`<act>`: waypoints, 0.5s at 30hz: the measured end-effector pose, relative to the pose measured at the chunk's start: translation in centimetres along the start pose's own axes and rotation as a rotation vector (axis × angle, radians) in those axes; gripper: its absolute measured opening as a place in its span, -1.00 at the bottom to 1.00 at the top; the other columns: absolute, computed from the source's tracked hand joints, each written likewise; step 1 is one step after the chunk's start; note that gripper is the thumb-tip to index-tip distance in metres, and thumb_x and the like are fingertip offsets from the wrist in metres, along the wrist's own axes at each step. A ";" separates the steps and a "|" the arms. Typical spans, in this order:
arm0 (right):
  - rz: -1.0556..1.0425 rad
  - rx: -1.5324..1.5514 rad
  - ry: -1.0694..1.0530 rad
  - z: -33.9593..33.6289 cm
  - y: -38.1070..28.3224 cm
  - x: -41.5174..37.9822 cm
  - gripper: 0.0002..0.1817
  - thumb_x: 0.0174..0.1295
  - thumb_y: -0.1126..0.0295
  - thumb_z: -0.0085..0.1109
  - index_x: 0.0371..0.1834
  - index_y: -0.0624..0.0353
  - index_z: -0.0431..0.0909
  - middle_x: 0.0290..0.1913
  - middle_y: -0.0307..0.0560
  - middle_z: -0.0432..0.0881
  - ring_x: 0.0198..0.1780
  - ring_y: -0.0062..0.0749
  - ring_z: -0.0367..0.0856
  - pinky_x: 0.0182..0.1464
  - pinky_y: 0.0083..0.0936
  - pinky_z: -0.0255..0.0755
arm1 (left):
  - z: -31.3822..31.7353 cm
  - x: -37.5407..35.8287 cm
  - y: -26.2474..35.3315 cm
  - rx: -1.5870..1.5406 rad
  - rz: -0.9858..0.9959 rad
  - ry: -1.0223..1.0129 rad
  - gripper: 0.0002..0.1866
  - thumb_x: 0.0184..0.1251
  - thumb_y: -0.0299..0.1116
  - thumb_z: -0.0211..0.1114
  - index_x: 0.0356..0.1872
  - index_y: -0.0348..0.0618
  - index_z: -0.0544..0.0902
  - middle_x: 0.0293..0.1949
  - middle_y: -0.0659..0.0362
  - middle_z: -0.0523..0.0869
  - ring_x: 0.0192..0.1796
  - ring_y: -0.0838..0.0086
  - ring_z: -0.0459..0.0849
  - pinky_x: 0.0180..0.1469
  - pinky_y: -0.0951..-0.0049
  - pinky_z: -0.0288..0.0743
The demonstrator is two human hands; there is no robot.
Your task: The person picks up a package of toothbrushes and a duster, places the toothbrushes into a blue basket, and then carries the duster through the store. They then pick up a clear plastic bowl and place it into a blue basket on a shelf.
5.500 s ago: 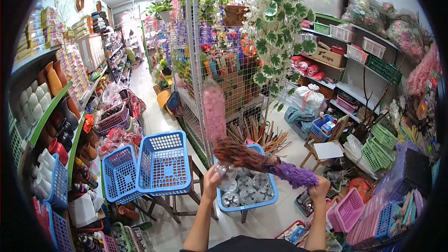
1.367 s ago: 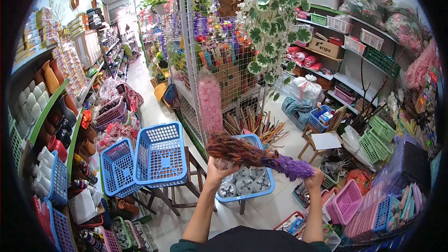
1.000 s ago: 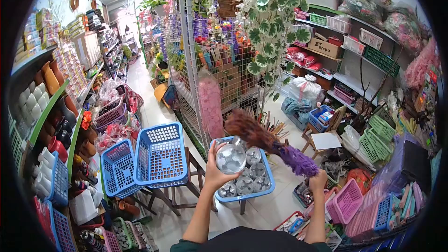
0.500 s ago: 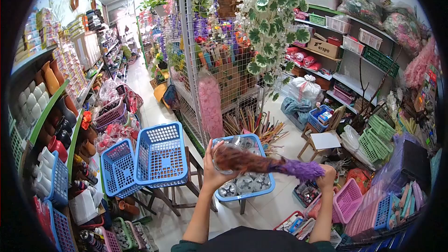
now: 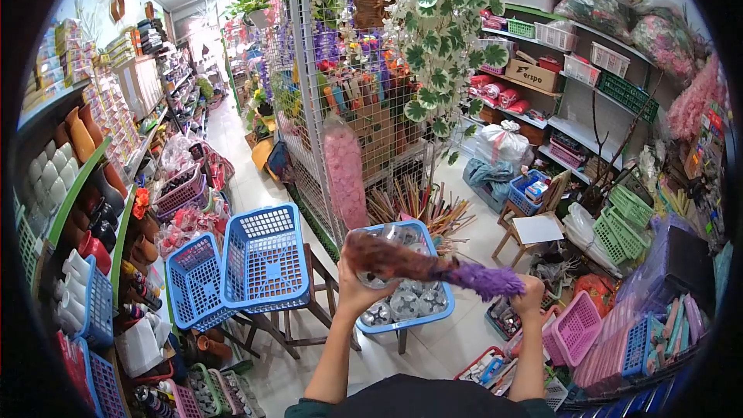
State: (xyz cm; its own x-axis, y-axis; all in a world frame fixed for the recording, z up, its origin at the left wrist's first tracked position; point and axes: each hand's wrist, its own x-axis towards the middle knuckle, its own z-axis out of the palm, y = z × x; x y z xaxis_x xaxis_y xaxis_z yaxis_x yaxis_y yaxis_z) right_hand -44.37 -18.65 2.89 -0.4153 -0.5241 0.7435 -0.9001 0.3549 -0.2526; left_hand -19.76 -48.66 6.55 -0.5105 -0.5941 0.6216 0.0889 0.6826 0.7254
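A feather duster (image 5: 402,263), fluffy brown with a purple end, stretches between my hands and is blurred by motion. My right hand (image 5: 529,298) is closed around its purple end. My left hand (image 5: 354,288) is curled around what looks like a clear glass vessel (image 5: 373,279), mostly hidden behind the brown feathers. Just beyond, a blue basket (image 5: 439,314) full of several clear glass vessels (image 5: 405,303) rests on a stand.
Two empty blue baskets (image 5: 263,255) (image 5: 195,279) sit on wooden stools to the left. A wire mesh rack (image 5: 309,93) stands ahead, with sticks (image 5: 422,205) at its foot. Shelves of vases (image 5: 58,170) line the left; pink (image 5: 576,329) and green baskets (image 5: 619,236) crowd the right.
The feather duster and my right hand have shifted slightly left. My left hand stays almost where it was, with the brown feathers still over it. The camera view has moved a little.
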 end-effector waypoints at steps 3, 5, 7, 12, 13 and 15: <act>0.037 -0.004 0.004 -0.8 1.1 -0.2 -0.70 -0.01 0.17 0.11 -0.61 0.22 0.54 -0.56 0.09 0.54 -0.48 0.09 0.53 -0.43 -0.18 0.36 | -0.1 0.7 1.1 -0.153 0.005 -0.010 0.32 -0.46 -0.29 0.69 0.43 -0.25 -0.02 0.21 -0.01 0.44 0.25 0.26 0.46 0.31 0.28 0.33; 0.083 -0.026 -0.021 -0.9 1.3 -0.3 -0.70 -0.02 0.17 0.11 -0.60 0.22 0.54 -0.55 0.09 0.55 -0.48 0.09 0.53 -0.43 -0.18 0.37 | -0.1 0.4 0.5 -0.052 0.016 0.018 0.31 -0.43 -0.21 0.67 0.43 -0.27 0.00 0.22 0.01 0.48 0.28 0.20 0.41 0.30 0.23 0.28; 0.125 -0.060 0.038 -0.9 0.3 0.0 -0.67 0.02 0.14 0.08 -0.59 0.22 0.53 -0.55 0.09 0.55 -0.48 0.09 0.53 -0.43 -0.18 0.37 | 0.4 0.3 0.8 -0.038 0.017 0.021 0.31 -0.44 -0.21 0.67 0.43 -0.26 0.00 0.21 0.01 0.48 0.28 0.19 0.41 0.30 0.23 0.28; 0.030 -0.021 -0.039 -0.8 0.7 -0.3 -0.61 0.07 0.07 0.05 -0.60 0.20 0.55 -0.55 0.08 0.55 -0.47 0.09 0.54 -0.42 -0.19 0.37 | 0.5 0.4 0.4 -0.289 -0.038 -0.042 0.30 -0.45 -0.24 0.68 0.43 -0.25 0.04 0.30 -0.03 0.36 0.26 0.13 0.42 0.31 0.24 0.29; 0.050 -0.066 -0.024 -0.9 1.4 -0.5 -0.61 0.08 0.07 0.05 -0.61 0.20 0.53 -0.55 0.08 0.55 -0.48 0.09 0.53 -0.42 -0.18 0.37 | 0.6 0.3 0.6 -0.240 -0.017 -0.007 0.29 -0.45 -0.24 0.69 0.42 -0.25 0.05 0.30 -0.03 0.36 0.26 0.14 0.43 0.31 0.24 0.30; 0.066 -0.087 0.039 -0.9 1.8 -0.6 -0.62 0.09 0.09 0.05 -0.63 0.19 0.50 -0.58 0.06 0.54 -0.49 0.07 0.52 -0.42 -0.17 0.36 | 0.5 0.1 0.6 -0.130 -0.020 -0.032 0.31 -0.45 -0.27 0.69 0.44 -0.25 0.01 0.29 -0.02 0.36 0.28 0.17 0.42 0.34 0.26 0.28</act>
State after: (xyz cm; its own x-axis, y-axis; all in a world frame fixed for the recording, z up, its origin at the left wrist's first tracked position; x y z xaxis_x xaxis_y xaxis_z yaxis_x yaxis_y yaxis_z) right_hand -45.62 -17.01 2.50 -0.4661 -0.4674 0.7512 -0.8555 0.4546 -0.2480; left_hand -20.17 -48.07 6.89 -0.5404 -0.5917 0.5982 0.1876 0.6084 0.7712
